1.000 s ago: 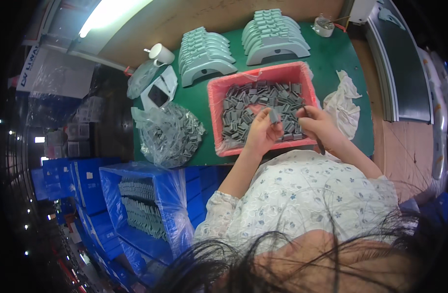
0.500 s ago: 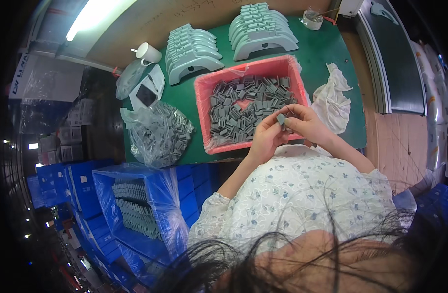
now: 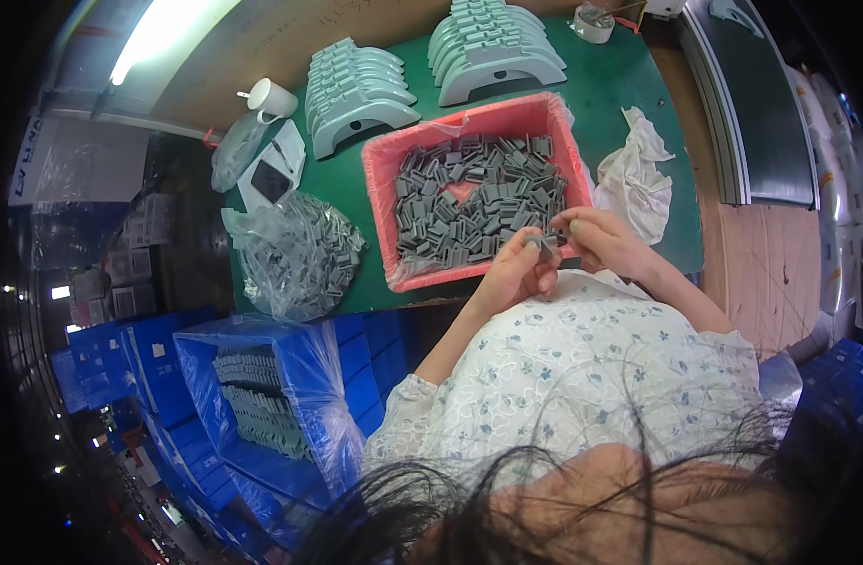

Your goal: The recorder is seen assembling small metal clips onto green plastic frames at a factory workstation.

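Observation:
My left hand (image 3: 518, 273) pinches a small grey plastic clip (image 3: 541, 245) between thumb and fingertips, above the near right edge of the pink-lined bin (image 3: 382, 202). Just right of it, my right hand (image 3: 608, 245) is closed with thumb and index finger together. Whatever it pinches, if anything, is too small to make out. A gap separates the two hands' fingertips. Inside the bin lie many loose grey clips (image 3: 459, 212) of the same sort, with a patch of pink liner showing among them.
On the green table (image 3: 629, 80) stand two rows of pale curved plastic parts (image 3: 361, 99), a white mug (image 3: 273, 98), a phone (image 3: 271, 181), a clear bag of grey parts (image 3: 299, 254), a crumpled white cloth (image 3: 636, 179) and a tape roll (image 3: 593, 24). Below left sits a blue crate (image 3: 201, 377).
My hands have come apart: the right fingertips have left the clip, which stays in my left hand. The view has shifted slightly, moving the table's things up and left.

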Motion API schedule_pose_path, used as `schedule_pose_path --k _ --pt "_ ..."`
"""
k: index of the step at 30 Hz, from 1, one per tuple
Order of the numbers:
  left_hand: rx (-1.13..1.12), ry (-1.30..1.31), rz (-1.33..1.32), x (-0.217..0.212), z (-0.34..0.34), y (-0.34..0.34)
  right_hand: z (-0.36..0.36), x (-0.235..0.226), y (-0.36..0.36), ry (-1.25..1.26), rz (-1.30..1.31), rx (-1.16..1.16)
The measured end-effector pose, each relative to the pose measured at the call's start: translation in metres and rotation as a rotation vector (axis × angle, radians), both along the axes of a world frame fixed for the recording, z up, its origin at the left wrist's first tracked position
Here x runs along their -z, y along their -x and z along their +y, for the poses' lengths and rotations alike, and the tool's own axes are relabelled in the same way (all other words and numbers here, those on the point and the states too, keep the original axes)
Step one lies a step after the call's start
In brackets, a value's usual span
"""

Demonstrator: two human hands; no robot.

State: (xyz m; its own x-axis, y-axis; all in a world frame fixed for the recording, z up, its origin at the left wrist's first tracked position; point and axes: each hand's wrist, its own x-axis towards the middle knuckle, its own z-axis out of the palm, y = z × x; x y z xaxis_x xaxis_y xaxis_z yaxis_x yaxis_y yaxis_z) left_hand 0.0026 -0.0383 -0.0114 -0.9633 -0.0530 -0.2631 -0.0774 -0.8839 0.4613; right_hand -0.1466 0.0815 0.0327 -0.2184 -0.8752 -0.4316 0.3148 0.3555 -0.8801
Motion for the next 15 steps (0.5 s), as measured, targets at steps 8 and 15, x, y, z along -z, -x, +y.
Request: schedule_pose_path --k 8,15 --pt "0.122 -0.094 0.051 0.005 0.005 -0.002 0.005 -0.025 -0.01 -0.003 0.212 -0.114" --pt "0.154 -0.103 0.028 -0.004 0.007 0.001 0.009 -0.014 -0.01 0.121 0.188 -0.148"
